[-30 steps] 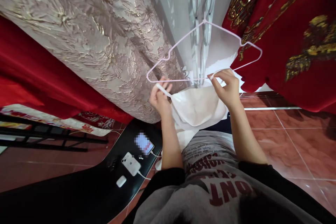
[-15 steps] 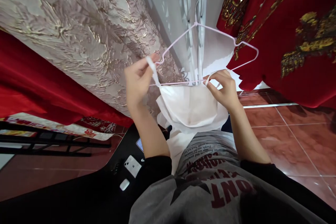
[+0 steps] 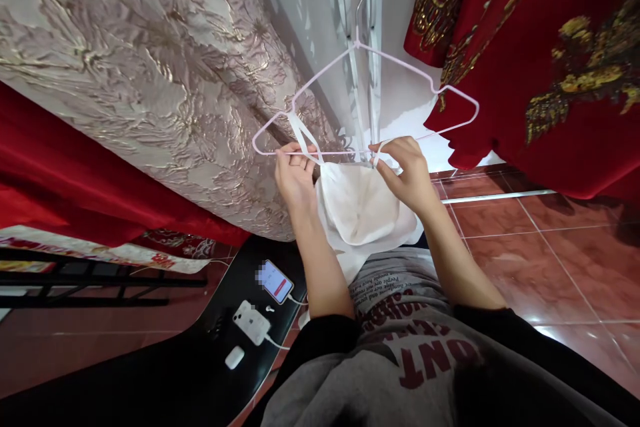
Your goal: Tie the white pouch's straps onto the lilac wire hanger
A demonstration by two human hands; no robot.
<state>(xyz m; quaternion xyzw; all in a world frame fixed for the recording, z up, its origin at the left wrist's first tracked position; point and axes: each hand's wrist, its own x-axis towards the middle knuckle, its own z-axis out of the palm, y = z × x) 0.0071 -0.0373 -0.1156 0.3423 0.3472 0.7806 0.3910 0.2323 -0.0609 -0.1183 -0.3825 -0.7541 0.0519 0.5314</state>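
A pink clothes hanger (image 3: 325,77) hangs in front of me by its metal hook. A white strappy garment (image 3: 360,207) drapes below its lower bar, down to my lap. One white strap (image 3: 299,130) is looped over the notch on the hanger's left shoulder. My left hand (image 3: 299,180) is closed on the lower bar near its left end, palm up and fingers curled, just beside that strap. Between thumb and fingers, my right hand (image 3: 407,170) pinches the other strap (image 3: 379,152) near the bar's middle; that strap is off the hanger's right shoulder.
Pale floral brocade fabric (image 3: 165,80) hangs on the left, red gold-embroidered cloth (image 3: 500,60) on the right. A white metal rack (image 3: 373,73) stands behind the hanger. On a black table (image 3: 175,373) at lower left lie two phones with cables and a white earbud case (image 3: 235,357).
My left hand has let go of the left strap, now looped on the hanger's shoulder, and moved down to the lower bar. My right hand keeps its strap, shifting slightly left with the hanger.
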